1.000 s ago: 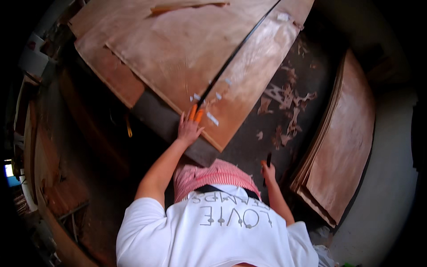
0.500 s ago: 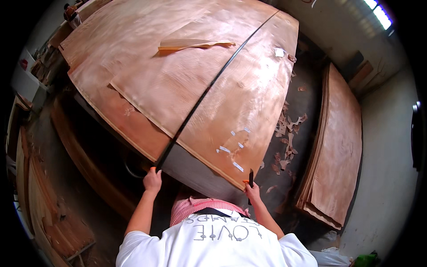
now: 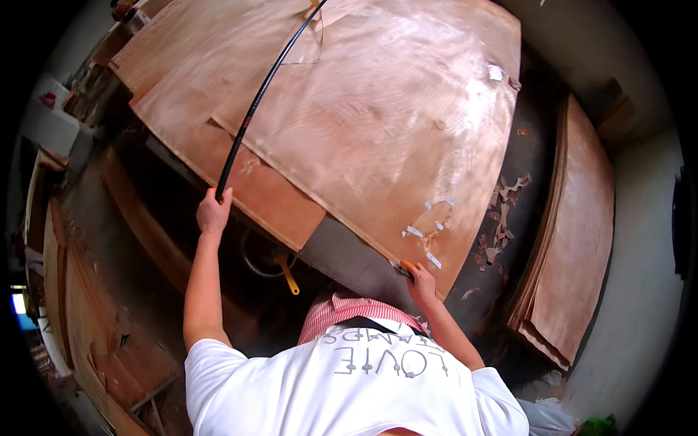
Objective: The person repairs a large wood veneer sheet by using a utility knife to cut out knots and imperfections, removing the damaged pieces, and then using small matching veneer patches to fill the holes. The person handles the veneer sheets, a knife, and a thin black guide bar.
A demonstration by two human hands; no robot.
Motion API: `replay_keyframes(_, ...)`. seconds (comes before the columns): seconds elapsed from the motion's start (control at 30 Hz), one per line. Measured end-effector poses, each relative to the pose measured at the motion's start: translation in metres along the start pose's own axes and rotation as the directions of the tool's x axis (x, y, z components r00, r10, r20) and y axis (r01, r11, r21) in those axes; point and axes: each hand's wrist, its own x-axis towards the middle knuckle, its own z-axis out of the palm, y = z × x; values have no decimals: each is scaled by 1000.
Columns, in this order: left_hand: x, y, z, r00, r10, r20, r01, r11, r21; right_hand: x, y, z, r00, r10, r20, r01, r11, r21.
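Observation:
My left hand (image 3: 214, 212), with orange at its fingertips, is closed round the near end of a long black rod (image 3: 251, 109). The rod reaches up and away over a stack of thin wood veneer sheets (image 3: 378, 138), bending slightly. Near the front edge of the top sheet, my right hand (image 3: 419, 282) is closed on a small flat tool (image 3: 400, 268) that looks like a utility knife; most of it is hidden by the fingers. Orange shows on this hand too. Several white tape bits (image 3: 434, 260) stick to the sheet's near right corner.
A loose veneer piece (image 3: 336, 10) lies at the far edge of view. Veneer scraps (image 3: 500, 218) litter the floor at right, beside another veneer stack (image 3: 574, 225) along the wall. Below the table's front edge is a yellow-handled tool (image 3: 289, 279). More boards (image 3: 80, 312) stand at left.
The rod has swung left and away from the front edge with my left hand. My right hand has moved inward along the sheet's front edge, its tool now turned sideways. The view has shifted.

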Motion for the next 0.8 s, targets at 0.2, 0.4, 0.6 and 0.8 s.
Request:
replay_keyframes(0.2,-67,-26,11,998,-8,69,26,964,-264,63,-27,33,930,118,348,-56,982,-182)
replay_keyframes(0.4,-148,-33,18,969,-32,245,135,899,-416,55,-20,29,855,253,453,-82,928,-363)
replay_keyframes(0.6,-206,-22,38,891,16,454,242,829,-504,-57,78,-22,784,504,361,-293,815,-501)
replay_keyframes(0.8,-215,-1,72,818,44,573,273,848,-455,-35,56,-43,946,196,257,-163,976,-142)
